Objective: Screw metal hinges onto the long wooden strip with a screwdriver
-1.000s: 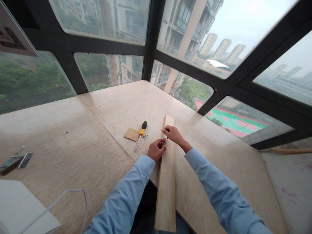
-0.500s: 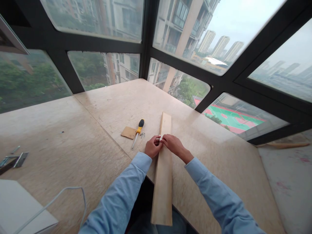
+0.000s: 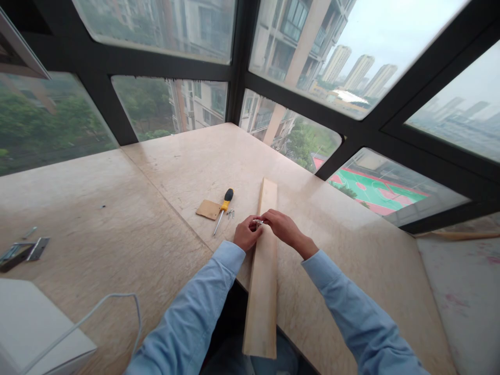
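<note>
A long pale wooden board (image 3: 262,291) lies lengthwise in front of me, its near end jutting past the counter's edge. Over its left side both hands meet. My left hand (image 3: 247,233) is closed, its fingers pinched round a small shiny metal piece (image 3: 259,222) too small to name. Thumb and fingers of my right hand (image 3: 282,227) pinch at the same spot from the other side. To the left lie a yellow-and-black screwdriver (image 3: 225,207), several small screws (image 3: 231,213) and a thin brown wooden piece (image 3: 208,209) partly beneath the screwdriver's handle.
On the far left are metal hardware pieces (image 3: 37,249) and a loose screw or bolt (image 3: 30,232). A white box (image 3: 42,328) with a white cable (image 3: 121,295) sits at the lower left. Windows (image 3: 289,114) border the stone-look counter (image 3: 164,172).
My right hand has turned slightly and its wrist has shifted a little right, while the fingers still pinch by the left hand. The whole view has shifted slightly.
</note>
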### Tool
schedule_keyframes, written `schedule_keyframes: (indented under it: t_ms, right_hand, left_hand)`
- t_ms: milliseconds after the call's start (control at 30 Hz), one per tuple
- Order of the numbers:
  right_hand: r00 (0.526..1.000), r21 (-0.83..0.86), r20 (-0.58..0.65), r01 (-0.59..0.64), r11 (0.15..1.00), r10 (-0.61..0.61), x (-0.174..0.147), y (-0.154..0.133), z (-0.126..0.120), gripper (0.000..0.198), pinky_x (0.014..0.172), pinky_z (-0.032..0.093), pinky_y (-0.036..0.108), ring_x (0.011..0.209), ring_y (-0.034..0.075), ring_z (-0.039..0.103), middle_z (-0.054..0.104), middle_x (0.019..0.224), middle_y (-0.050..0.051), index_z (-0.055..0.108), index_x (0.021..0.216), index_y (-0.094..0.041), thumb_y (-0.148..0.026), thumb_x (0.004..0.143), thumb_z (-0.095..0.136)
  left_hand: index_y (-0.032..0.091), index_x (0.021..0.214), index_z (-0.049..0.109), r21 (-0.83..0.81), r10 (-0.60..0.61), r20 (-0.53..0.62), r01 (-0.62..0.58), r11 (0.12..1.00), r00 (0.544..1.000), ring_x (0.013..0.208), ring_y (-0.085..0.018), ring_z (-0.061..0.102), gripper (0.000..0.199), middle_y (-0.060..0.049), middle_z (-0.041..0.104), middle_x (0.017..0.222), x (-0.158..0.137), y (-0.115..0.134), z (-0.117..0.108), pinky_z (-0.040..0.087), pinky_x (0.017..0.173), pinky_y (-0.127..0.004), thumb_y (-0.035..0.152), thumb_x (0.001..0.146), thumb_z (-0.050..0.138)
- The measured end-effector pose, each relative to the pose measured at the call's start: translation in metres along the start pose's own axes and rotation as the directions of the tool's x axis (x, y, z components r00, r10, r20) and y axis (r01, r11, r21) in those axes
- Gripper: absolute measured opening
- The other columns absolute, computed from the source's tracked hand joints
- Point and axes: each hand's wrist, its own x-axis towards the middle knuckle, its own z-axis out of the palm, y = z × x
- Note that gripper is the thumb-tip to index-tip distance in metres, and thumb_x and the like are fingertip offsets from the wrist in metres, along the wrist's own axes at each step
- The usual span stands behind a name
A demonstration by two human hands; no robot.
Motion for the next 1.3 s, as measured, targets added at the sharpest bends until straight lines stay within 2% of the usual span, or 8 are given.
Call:
schedule_keyframes:
  t_ms: [333, 567, 800, 1100, 1300]
  right_hand:
    - [1.0, 0.154, -0.017, -0.021, 0.988, 0.024, 0.003, 0.001, 0.004, 0.016, 0.079, 0.046, 0.028, 0.086, 0.016, 0.061, 0.066, 0.092, 0.005, 0.067, 0.095, -0.019, -0.01, 0.089, 0.055]
    - [0.999, 0.201, -0.033, 0.027, 0.979, -0.021, 0.001, 0.0, 0.002, 0.019, 0.077, 0.048, 0.028, 0.084, 0.016, 0.061, 0.065, 0.09, 0.005, 0.069, 0.095, -0.02, -0.009, 0.088, 0.055]
    - [0.995, 0.261, -0.095, 0.057, 0.964, -0.033, -0.002, 0.002, 0.005, 0.022, 0.073, 0.048, 0.028, 0.078, 0.015, 0.06, 0.067, 0.088, 0.005, 0.071, 0.098, -0.021, -0.01, 0.086, 0.057]
    - [0.981, 0.37, -0.192, 0.037, 0.928, 0.038, -0.007, 0.003, 0.016, 0.02, 0.066, 0.049, 0.026, 0.075, 0.015, 0.061, 0.069, 0.089, 0.005, 0.073, 0.096, -0.021, -0.014, 0.085, 0.058]
    - [0.964, 0.438, -0.242, 0.007, 0.899, 0.111, -0.009, 0.001, 0.022, 0.016, 0.063, 0.05, 0.027, 0.075, 0.016, 0.063, 0.071, 0.087, 0.005, 0.074, 0.094, -0.023, -0.02, 0.086, 0.06]
  left_hand:
    - [0.018, 0.107, 0.067, 0.07, 0.026, -0.011, -0.026, 0.997, 1.0, 0.09, -0.018, 0.071, 0.03, -0.005, 0.074, 0.1, 0.0, 0.0, 0.0, 0.057, 0.086, -0.03, 0.017, 0.077, 0.065]
    - [0.02, 0.105, 0.07, 0.186, 0.056, -0.011, -0.053, 0.981, 0.998, 0.086, -0.018, 0.071, 0.026, -0.004, 0.075, 0.096, 0.0, -0.004, 0.0, 0.057, 0.082, -0.029, 0.025, 0.081, 0.064]
    - [0.023, 0.107, 0.071, 0.237, 0.059, 0.006, -0.059, 0.97, 0.998, 0.088, -0.018, 0.071, 0.027, -0.003, 0.075, 0.1, -0.002, 0.003, 0.0, 0.056, 0.083, -0.028, 0.026, 0.082, 0.064]
    - [0.026, 0.109, 0.072, 0.317, 0.068, 0.005, -0.066, 0.946, 0.998, 0.091, -0.019, 0.07, 0.028, -0.002, 0.075, 0.101, -0.001, 0.004, 0.0, 0.055, 0.085, -0.03, 0.023, 0.084, 0.061]
    - [0.025, 0.108, 0.072, 0.255, 0.056, -0.014, -0.051, 0.966, 0.998, 0.091, -0.018, 0.071, 0.028, -0.001, 0.074, 0.105, -0.001, 0.0, 0.001, 0.056, 0.085, -0.028, 0.022, 0.083, 0.06]
